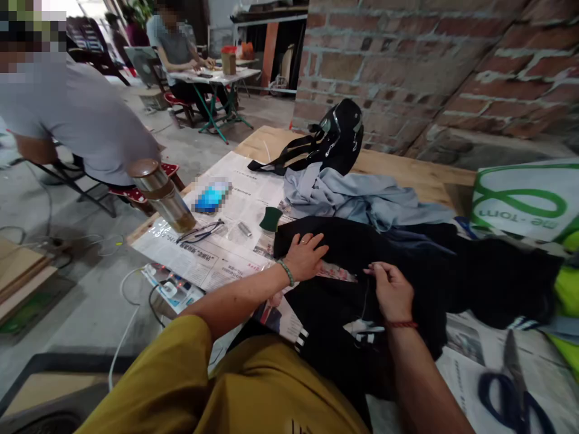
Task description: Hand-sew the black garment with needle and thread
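Black cloth garment (335, 235) lies spread over the newspaper in front of me, with white stripes at part of its edge. My left hand (307, 256) rests flat on it, fingers spread, holding nothing. Through a gap in the cloth, just right of that hand, printed newspaper shows. My right hand (392, 290) is closed in a pinch above the garment, thumb and forefinger together. A thin thread (365, 298) hangs from the pinch; whether a needle is there too is too small to tell.
Newspaper (212, 253) covers the wooden table. On it are a steel tumbler (165, 199), glasses (201, 231), a phone (211, 196), a green sponge (270, 219), grey cloth (357, 193), a black helmet (344, 135) and scissors (509, 386). A white-green bag (527, 199) stands right. People sit beyond.
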